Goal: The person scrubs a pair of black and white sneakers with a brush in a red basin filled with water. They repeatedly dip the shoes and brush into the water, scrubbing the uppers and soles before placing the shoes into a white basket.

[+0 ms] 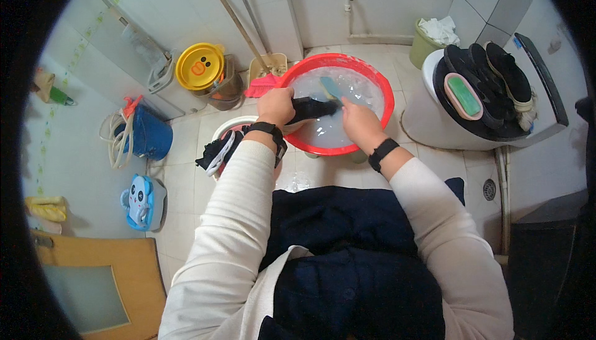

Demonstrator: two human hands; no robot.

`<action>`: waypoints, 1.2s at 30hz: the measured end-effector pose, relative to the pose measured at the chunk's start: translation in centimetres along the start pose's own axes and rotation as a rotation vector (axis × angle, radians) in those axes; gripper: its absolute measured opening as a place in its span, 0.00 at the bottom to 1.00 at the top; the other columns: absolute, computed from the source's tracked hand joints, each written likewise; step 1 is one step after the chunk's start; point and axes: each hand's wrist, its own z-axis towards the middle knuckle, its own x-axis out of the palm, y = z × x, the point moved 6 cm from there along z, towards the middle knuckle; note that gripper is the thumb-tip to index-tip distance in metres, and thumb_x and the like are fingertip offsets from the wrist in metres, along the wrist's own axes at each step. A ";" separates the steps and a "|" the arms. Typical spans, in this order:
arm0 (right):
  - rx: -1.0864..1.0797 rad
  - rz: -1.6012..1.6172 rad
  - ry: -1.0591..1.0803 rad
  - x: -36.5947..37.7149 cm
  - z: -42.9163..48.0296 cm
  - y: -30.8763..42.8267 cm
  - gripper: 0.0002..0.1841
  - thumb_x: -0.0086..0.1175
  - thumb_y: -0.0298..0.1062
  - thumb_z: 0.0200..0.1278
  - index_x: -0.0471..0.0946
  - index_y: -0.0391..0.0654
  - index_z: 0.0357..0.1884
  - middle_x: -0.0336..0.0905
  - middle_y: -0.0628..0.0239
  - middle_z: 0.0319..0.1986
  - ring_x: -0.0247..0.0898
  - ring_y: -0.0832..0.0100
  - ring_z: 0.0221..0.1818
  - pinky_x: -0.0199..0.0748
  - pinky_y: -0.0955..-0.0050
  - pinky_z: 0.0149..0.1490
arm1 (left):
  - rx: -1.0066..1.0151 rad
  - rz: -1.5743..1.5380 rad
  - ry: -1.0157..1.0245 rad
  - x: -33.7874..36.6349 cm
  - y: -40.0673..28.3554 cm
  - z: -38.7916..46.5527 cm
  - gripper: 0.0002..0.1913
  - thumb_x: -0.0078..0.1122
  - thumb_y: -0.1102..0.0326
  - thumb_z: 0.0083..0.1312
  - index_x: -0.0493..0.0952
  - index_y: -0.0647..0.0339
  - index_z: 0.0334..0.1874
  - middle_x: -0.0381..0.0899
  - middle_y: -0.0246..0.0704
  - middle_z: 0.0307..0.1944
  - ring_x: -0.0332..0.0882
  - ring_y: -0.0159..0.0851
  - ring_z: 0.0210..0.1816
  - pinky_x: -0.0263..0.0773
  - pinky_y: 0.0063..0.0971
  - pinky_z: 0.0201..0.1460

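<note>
My left hand (275,107) grips a black shoe (309,108) by one end, tilted over a red plastic basin (389,91). Cloudy, soapy water (358,84) with foam fills much of the basin. My right hand (362,120) is closed at the near end of a blue-green scrubbing brush (331,88) with pale yellowish bristles. The shoe's far end lies close to the fingers of this hand, and its edge there is blurred. Left of the basin, a black-and-white sneaker (221,153) rests on a smaller white-rimmed basin (228,125), partly hidden by my left forearm.
On the toilet's black lid (440,88) lie several black shoes (479,79) and a pink dish with a green soap bar (464,96). A pink broom (263,85), yellow-lidded bucket (200,68), blue bucket (156,133) and panda-faced container (144,202) stand left. A green bin (421,47) stands behind.
</note>
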 end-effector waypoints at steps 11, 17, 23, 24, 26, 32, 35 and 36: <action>-0.060 0.028 0.142 4.1 -0.5 -1.9 0.15 0.41 0.31 0.64 0.76 0.37 0.47 0.78 0.40 0.31 0.76 0.44 0.36 0.72 0.48 0.42 | -0.012 -0.097 0.038 0.9 -0.6 0.3 0.11 0.52 0.71 0.55 0.79 0.57 0.40 0.82 0.45 0.39 0.81 0.51 0.44 0.75 0.43 0.48; 0.022 -0.133 0.268 7.5 2.3 -6.0 0.16 0.42 0.29 0.64 0.76 0.38 0.49 0.79 0.43 0.32 0.77 0.45 0.37 0.72 0.50 0.44 | 0.088 -0.133 -0.010 1.3 -1.1 0.3 0.11 0.52 0.71 0.56 0.79 0.57 0.40 0.81 0.48 0.35 0.80 0.54 0.41 0.74 0.45 0.45; -0.087 0.009 0.185 6.2 2.5 -1.1 0.15 0.42 0.30 0.64 0.77 0.37 0.48 0.79 0.41 0.33 0.76 0.45 0.39 0.72 0.50 0.46 | 0.121 -0.155 -0.047 1.7 -1.0 0.7 0.11 0.51 0.72 0.55 0.79 0.58 0.40 0.81 0.49 0.34 0.80 0.55 0.40 0.74 0.45 0.44; -0.095 0.066 0.179 5.7 2.2 -0.1 0.15 0.43 0.30 0.65 0.77 0.37 0.48 0.79 0.41 0.33 0.76 0.44 0.39 0.71 0.51 0.46 | 0.109 -0.147 -0.034 1.8 -0.9 0.7 0.11 0.52 0.72 0.55 0.79 0.58 0.40 0.81 0.49 0.34 0.80 0.55 0.40 0.74 0.45 0.44; -0.177 0.194 0.126 4.6 1.8 1.5 0.15 0.44 0.31 0.66 0.77 0.37 0.48 0.78 0.40 0.34 0.75 0.43 0.40 0.71 0.51 0.47 | 0.095 -0.144 -0.036 1.9 -0.7 0.7 0.11 0.52 0.72 0.55 0.79 0.58 0.39 0.81 0.48 0.34 0.80 0.54 0.39 0.74 0.45 0.45; -0.034 -0.004 0.180 4.1 1.9 -2.0 0.14 0.40 0.30 0.64 0.77 0.39 0.41 0.79 0.43 0.32 0.77 0.44 0.36 0.72 0.49 0.43 | 0.063 -0.172 -0.022 1.7 0.1 0.5 0.11 0.54 0.70 0.53 0.79 0.57 0.39 0.82 0.47 0.34 0.80 0.53 0.40 0.75 0.44 0.45; -0.029 -0.119 0.199 4.1 2.1 -2.6 0.14 0.39 0.30 0.64 0.77 0.40 0.43 0.79 0.42 0.32 0.77 0.45 0.37 0.73 0.50 0.43 | 0.053 -0.164 -0.016 1.8 0.3 0.6 0.12 0.55 0.71 0.52 0.79 0.56 0.40 0.82 0.46 0.35 0.80 0.53 0.41 0.74 0.44 0.46; -0.077 -0.077 0.167 3.9 2.1 -2.0 0.14 0.39 0.30 0.64 0.77 0.40 0.44 0.79 0.42 0.32 0.77 0.45 0.37 0.73 0.50 0.43 | 0.061 -0.164 -0.010 1.8 0.3 0.6 0.12 0.55 0.71 0.52 0.79 0.56 0.40 0.82 0.46 0.36 0.80 0.53 0.41 0.74 0.44 0.46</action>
